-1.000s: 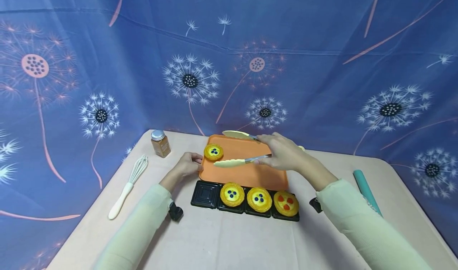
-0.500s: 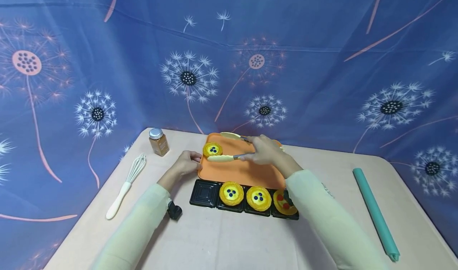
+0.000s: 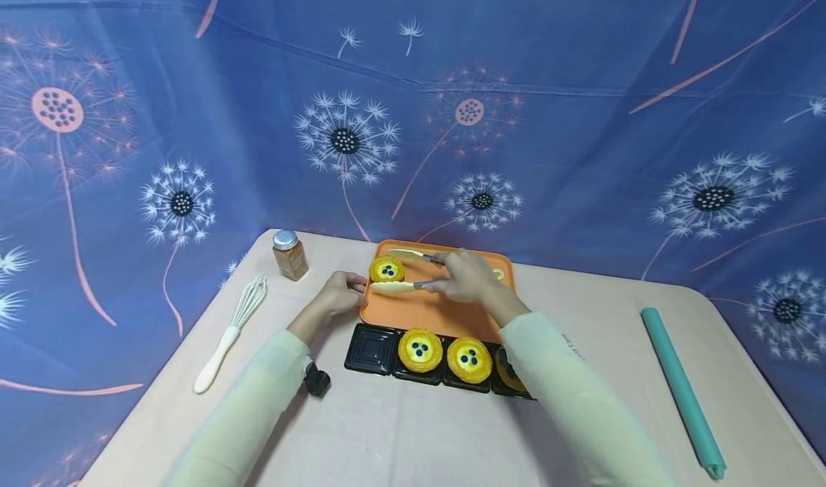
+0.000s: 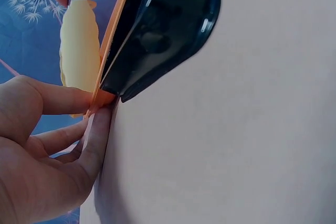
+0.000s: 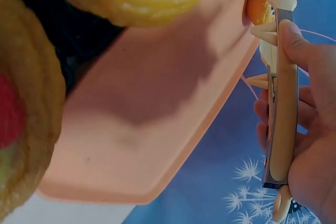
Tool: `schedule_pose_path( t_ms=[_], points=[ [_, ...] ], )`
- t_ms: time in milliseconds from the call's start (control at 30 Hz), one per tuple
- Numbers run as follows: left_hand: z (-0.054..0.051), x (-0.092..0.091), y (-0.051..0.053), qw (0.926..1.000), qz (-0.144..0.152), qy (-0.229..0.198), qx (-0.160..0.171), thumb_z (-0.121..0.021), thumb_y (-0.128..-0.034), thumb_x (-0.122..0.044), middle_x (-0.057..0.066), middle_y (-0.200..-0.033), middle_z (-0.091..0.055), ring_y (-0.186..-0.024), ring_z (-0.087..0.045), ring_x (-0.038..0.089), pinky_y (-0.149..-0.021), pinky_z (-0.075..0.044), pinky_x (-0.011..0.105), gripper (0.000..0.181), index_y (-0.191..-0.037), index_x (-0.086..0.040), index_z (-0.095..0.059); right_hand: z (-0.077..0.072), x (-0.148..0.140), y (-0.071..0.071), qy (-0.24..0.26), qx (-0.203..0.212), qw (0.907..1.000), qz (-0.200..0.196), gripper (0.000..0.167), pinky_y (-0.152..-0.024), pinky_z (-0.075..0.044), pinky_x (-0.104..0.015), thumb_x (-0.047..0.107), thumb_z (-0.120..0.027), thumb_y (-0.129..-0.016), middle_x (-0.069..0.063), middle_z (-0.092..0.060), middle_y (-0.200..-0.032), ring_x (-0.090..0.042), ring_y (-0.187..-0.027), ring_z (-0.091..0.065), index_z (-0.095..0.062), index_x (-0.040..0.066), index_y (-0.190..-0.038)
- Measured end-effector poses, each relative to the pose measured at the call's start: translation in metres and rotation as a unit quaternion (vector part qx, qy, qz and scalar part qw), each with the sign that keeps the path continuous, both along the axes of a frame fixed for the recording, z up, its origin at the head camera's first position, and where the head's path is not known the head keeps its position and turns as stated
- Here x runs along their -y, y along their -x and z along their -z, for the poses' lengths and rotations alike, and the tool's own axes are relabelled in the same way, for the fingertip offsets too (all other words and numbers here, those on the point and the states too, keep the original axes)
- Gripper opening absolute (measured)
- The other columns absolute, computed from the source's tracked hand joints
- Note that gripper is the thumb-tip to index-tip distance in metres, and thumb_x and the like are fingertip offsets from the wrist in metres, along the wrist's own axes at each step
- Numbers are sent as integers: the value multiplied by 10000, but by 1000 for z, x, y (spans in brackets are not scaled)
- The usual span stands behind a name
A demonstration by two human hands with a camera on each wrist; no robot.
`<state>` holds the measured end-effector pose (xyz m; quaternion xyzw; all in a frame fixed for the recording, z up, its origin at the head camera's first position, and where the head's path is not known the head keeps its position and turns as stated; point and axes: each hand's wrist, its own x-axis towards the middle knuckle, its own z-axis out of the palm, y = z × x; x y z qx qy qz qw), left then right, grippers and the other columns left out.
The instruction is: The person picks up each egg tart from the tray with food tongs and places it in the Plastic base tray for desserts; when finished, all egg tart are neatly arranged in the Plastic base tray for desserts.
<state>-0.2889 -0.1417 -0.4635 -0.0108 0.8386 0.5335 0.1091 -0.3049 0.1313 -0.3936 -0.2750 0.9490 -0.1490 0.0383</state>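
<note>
My left hand [image 3: 337,295] pinches the left rim of the orange tray [image 3: 445,313]; in the left wrist view the thumb and fingers [image 4: 68,99] meet at its edge. My right hand [image 3: 467,277] holds a pair of tongs [image 5: 286,114] with cream-coloured tips, thumb on one arm and fingers round the other. Over the tray's left end, the spread tips lie on either side of an egg tart [image 3: 386,267] topped with blue berries. Whether they touch the tart I cannot tell. In front, a black plastic box [image 3: 372,351] has an empty left compartment.
Two blueberry tarts [image 3: 420,351] and a red-topped tart [image 5: 31,108], partly hidden by my right sleeve in the head view, fill the other compartments. A whisk [image 3: 234,333] and a spice jar [image 3: 290,256] are on the left. A teal roll [image 3: 682,394] lies at the right.
My right hand has moved left and lowered the tongs, bringing their tips from beside the tart to around it. The left hand stays at the tray's rim.
</note>
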Motion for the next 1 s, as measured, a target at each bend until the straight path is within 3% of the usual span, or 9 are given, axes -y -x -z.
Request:
schedule_pose_path(
  t_ms=[100,233,367,467,633,800,867,1000],
  points=[
    [-1,-1,-1,10000,-20,-7,20,-646,-768,65,164,-1005,-626,-833,-586,217,-673,-506,255,442,-1207,108,-609,3,0,0,-59,-32,10000,50,561,-535,-387,-294,424,-717,-896,-114,-700,-1139,-116,-560,-462,-618,60,-1312],
    [-1,-2,-1,10000,-25,-1,29,-657,-770,54,160,-1009,-625,-839,-580,217,-672,-494,252,440,-1206,96,-616,5,-2,1,50,-42,9999,114,524,-482,-335,-269,382,-716,-908,-88,-722,-1016,-104,-504,-418,-631,46,-1301],
    [-1,-3,-1,10000,-70,-7,12,-656,-759,62,159,-1004,-624,-824,-574,204,-663,-491,240,453,-1209,100,-617,3,-4,3,87,-129,9998,129,533,-435,-244,-243,370,-713,-913,-41,-628,-645,-89,-405,-290,-628,39,-1323],
    [0,-2,0,9999,-136,-35,31,-656,-760,72,161,-1003,-618,-813,-568,196,-654,-494,235,456,-1212,102,-613,-2,-5,5,53,-191,9998,102,546,-441,-237,-251,373,-713,-912,-38,-520,-508,-92,-400,-267,-621,37,-1333],
    [1,-1,0,9998,-158,-48,83,-653,-770,77,165,-1012,-612,-809,-565,195,-650,-502,236,453,-1219,104,-606,-12,-7,3,-173,-314,9993,120,604,-451,-263,-270,408,-714,-903,-86,-713,-793,-96,-451,-313,-591,43,-1369],
    [-1,-2,0,9999,-130,-30,49,-654,-763,78,159,-997,-615,-806,-564,195,-650,-494,232,447,-1207,106,-612,-19,-11,-1,-374,-423,9983,145,626,-450,-256,-275,436,-715,-895,-67,-684,-743,-127,-491,-340,-585,64,-1382],
    [-1,-2,0,9999,-115,-7,18,-652,-759,78,157,-992,-616,-811,-563,195,-653,-491,228,448,-1204,109,-612,-23,-12,-4,-413,-490,9979,88,620,-481,-299,-284,433,-721,-890,-68,-703,-795,-150,-579,-432,-595,64,-1371],
    [0,-2,0,9999,-111,47,7,-651,-765,74,158,-999,-617,-827,-561,201,-659,-481,228,439,-1201,106,-614,-30,-12,-12,-363,-703,9966,-221,572,-593,-431,-323,403,-755,-869,-64,-719,-1119,-202,-828,-582,-640,66,-1316]
  ],
)
